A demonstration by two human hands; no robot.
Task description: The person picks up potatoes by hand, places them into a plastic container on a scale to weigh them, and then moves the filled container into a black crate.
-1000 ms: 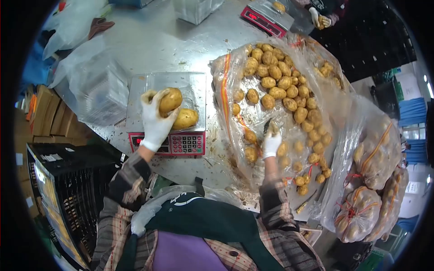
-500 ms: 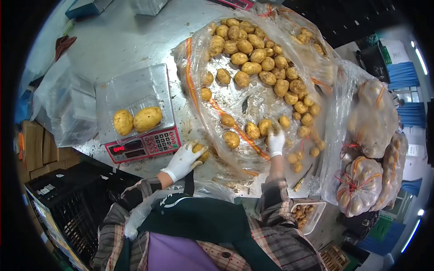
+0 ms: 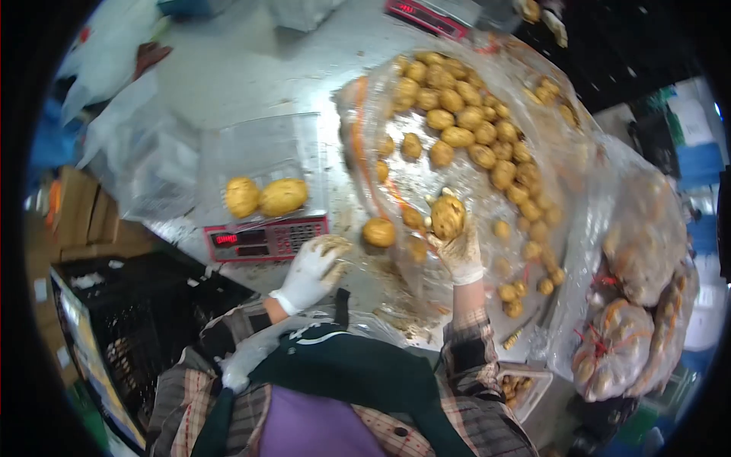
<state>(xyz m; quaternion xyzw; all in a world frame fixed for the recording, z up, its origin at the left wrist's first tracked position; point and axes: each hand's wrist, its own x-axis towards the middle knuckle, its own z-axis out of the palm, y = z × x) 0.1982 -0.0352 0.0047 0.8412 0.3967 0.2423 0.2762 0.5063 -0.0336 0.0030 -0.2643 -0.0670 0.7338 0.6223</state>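
Observation:
My left hand (image 3: 314, 268), in a dirty white glove, is open over the table, just right of the red scale (image 3: 266, 239). Near its fingertips, a single potato (image 3: 378, 232) lies beside the plastic bag's edge. My right hand (image 3: 459, 247), also gloved, holds up a potato (image 3: 448, 216) over the open bag. Many loose potatoes (image 3: 458, 137) lie spread on the clear plastic bag (image 3: 365, 152) with orange stripes. Two large potatoes (image 3: 283, 197) rest in a clear tray on the scale's plate.
Stacked clear trays (image 3: 156, 179) stand left of the scale. A black crate (image 3: 129, 320) is at lower left. Full potato bags (image 3: 618, 343) sit at right. A white basket (image 3: 525, 388) holds small potatoes. Behind the table, part of another person's hand (image 3: 556, 27) shows.
My left hand has let go of its potato, which now lies to its right. My right hand has lifted a potato from the bag. The camera view has shifted.

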